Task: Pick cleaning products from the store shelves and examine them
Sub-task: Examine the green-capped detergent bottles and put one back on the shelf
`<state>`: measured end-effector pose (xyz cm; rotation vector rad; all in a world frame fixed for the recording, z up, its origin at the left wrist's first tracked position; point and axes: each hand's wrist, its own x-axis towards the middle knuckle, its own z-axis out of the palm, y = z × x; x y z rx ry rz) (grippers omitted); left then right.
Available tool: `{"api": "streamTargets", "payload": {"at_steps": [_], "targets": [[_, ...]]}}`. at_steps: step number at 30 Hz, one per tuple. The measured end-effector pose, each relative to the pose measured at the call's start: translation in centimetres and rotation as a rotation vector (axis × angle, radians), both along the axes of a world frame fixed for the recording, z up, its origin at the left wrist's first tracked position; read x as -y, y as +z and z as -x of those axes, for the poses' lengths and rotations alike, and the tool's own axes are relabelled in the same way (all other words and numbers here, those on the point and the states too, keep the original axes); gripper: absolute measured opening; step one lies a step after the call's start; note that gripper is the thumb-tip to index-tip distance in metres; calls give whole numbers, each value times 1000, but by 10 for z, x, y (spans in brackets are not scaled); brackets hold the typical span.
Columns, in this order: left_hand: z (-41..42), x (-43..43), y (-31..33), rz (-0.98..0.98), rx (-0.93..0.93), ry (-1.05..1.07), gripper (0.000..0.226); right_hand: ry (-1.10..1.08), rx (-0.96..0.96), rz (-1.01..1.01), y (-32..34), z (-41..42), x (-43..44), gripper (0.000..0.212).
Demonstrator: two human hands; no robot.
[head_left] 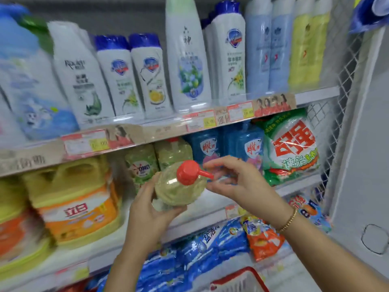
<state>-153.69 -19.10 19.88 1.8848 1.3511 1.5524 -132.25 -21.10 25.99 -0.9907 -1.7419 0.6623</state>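
We hold a clear pump bottle (179,191) of yellowish liquid in our left hand (147,209), tilted toward us before the shelves. Our right hand (235,180) is at its red pump cap (189,172), fingers loosely curled beside the spout. A beaded bracelet (289,220) circles the right wrist.

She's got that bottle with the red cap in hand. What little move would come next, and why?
Probably tilt the bottle back so its side faces her. Only the red cap points at the camera now; the left hand holds the bottle from below, and the right hand is at the spout.
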Motion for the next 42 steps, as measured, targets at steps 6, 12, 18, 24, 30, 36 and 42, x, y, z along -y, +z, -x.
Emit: {"api": "streamTargets", "payload": {"at_steps": [6, 12, 18, 24, 30, 36, 42], "targets": [[41, -20, 5, 132, 49, 122, 86, -186, 35, 261, -58, 37, -74, 24], [65, -53, 7, 201, 49, 189, 70, -270, 66, 292, -91, 63, -109, 47], [75, -83, -6, 250, 112, 174, 56, -269, 36, 261, -111, 71, -129, 71], [74, -101, -25, 201, 319, 129, 61, -294, 126, 178, -122, 72, -138, 73], [67, -106, -44, 238, 297, 124, 44, -312, 162, 110, -133, 70, -142, 71], [63, -105, -43, 305, 261, 179, 40, -351, 214, 120, -138, 70, -143, 73], [56, -86, -30, 277, 193, 217, 43, -379, 237, 215, -129, 76, -133, 60]]}}
